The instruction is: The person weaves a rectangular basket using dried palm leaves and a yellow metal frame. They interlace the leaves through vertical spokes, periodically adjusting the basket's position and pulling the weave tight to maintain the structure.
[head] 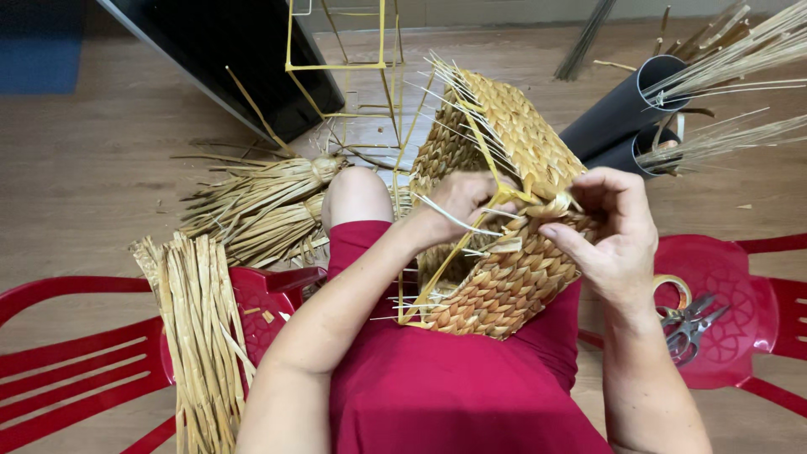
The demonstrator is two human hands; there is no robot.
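A half-woven straw basket (504, 277) on a yellow wire frame rests tilted on my lap, its open side toward me. My left hand (458, 202) is inside the rim, gripping the frame and pale straw ends. My right hand (618, 227) pinches a twisted straw strand (551, 206) at the basket's upper edge. Loose thin straw tips stick out around the rim.
A bundle of flat straw strips (197, 328) lies on a red plastic chair (67, 353) at my left. Scissors (689, 324) sit on a red chair (731, 286) at my right. Tied straw bunches (261, 202), a bare yellow wire frame (336, 50) and dark tubes (622, 113) holding reeds stand on the wooden floor.
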